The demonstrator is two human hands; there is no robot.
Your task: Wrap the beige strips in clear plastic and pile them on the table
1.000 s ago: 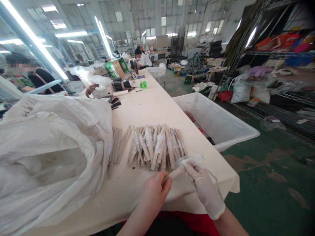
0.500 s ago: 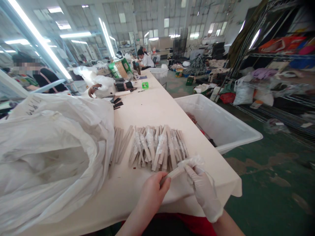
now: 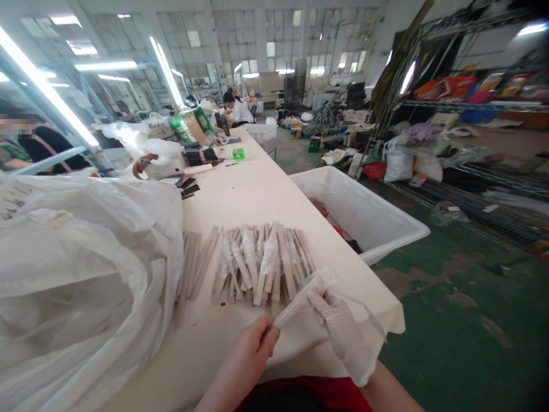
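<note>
My bare left hand (image 3: 249, 355) is closed around the lower end of a thin bundle of beige strips (image 3: 291, 307), thumb on top. The bundle slants up to the right over the table's near edge. At its upper end, my right hand (image 3: 343, 332), in a white glove, pinches clear plastic film (image 3: 325, 277) against the strips, and a loose tail of film trails right. Just beyond lies a pile of film-wrapped strip bundles (image 3: 270, 260). Left of that pile are loose beige strips (image 3: 196, 260).
A large white sack (image 3: 158, 229) gapes at the left of the cream-covered table (image 3: 240, 194). Against the table's right side stands a white plastic bin (image 3: 377, 220) with things inside. Wire shelves (image 3: 480, 177) hold bags at the right. A person in white (image 3: 241, 111) sits farther back.
The view has swung a little to the right, so everything sits farther left. The held bundle slopes more steeply, and the film's loose tail now stretches out right of my gloved hand.
</note>
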